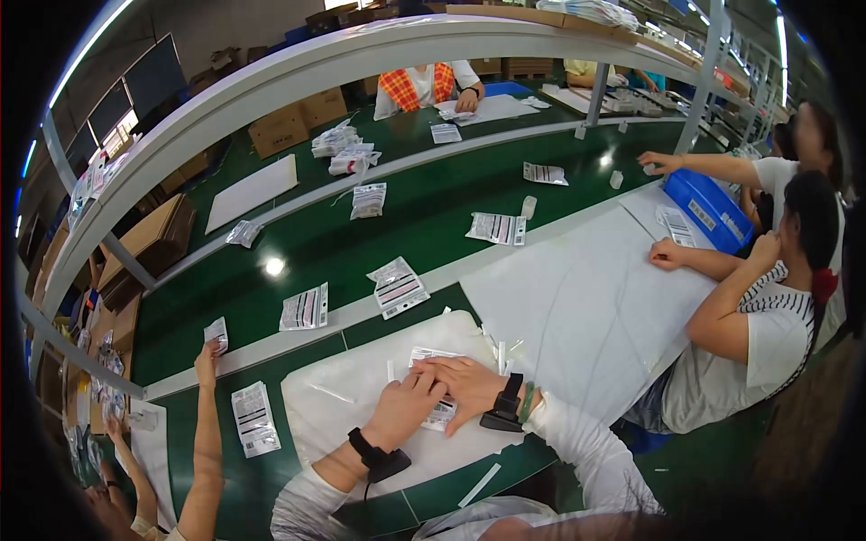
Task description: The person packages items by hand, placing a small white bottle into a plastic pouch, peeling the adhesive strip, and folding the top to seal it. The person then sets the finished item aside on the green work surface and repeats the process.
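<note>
A silver-white printed pouch [441, 417] lies flat on a white sheet [329, 424] in front of me, mostly covered by my hands. My right hand [471, 388] rests across it, palm down, with its fingers stretched out and the thumb spread. Beside it, my left hand [408, 410] has its fingers bent and close together, their tips down at the pouch, touching the right hand's fingers. Its thumb is hidden. Each wrist wears a black strapped device. A narrow white strip [391, 371] lies beside the pouch, and another strip [479, 485] is nearer me.
Several printed pouches, including one pouch [400, 287], lie along the green belt [352, 248]. At left, a person's hand [209, 350] touches a pouch. Co-workers sit at right near a blue bin [708, 210]. A metal frame [361, 50] arches overhead.
</note>
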A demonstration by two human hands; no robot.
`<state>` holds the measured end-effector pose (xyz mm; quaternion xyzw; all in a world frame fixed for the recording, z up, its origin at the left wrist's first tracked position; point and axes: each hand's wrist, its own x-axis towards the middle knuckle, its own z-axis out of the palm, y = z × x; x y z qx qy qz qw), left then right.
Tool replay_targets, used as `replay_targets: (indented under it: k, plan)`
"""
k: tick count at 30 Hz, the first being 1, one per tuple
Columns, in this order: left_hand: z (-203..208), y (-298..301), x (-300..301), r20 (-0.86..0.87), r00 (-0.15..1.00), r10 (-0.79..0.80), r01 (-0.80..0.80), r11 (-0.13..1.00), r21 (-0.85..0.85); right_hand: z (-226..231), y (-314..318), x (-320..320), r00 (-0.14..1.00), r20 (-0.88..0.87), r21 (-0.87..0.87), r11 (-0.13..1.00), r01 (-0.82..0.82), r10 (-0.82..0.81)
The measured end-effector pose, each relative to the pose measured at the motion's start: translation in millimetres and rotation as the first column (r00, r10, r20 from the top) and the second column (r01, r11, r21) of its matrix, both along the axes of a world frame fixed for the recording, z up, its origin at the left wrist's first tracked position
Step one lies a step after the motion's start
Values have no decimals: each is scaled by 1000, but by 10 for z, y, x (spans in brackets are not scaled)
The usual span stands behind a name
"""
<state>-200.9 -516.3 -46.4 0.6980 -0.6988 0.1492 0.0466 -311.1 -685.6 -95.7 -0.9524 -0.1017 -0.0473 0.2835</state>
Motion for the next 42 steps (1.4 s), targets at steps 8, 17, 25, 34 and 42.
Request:
replay_targets:
  k: [8,17,25,34,42]
  plan:
    - [-131,-15,-25,-101,994,43,-50,996,-67,199,-67,-52,997,-72,40,999,9,-6]
    - [-214,-84,-22,-221,970,97,-74,991,110,245,-293,-97,991,-52,406,909,-89,120]
    - [-382,-173,14,-398,912,95,-43,990,137,926,-1619,92,967,92,225,951,214,-239]
    - [-370,-284,-66,-525,844,107,-3,981,195,41,-3544,736,423,49,-28,422,906,-905]
    - [-371,-353,-101,-537,835,120,-8,978,207,79,-3663,920,476,-104,-91,485,870,-873]
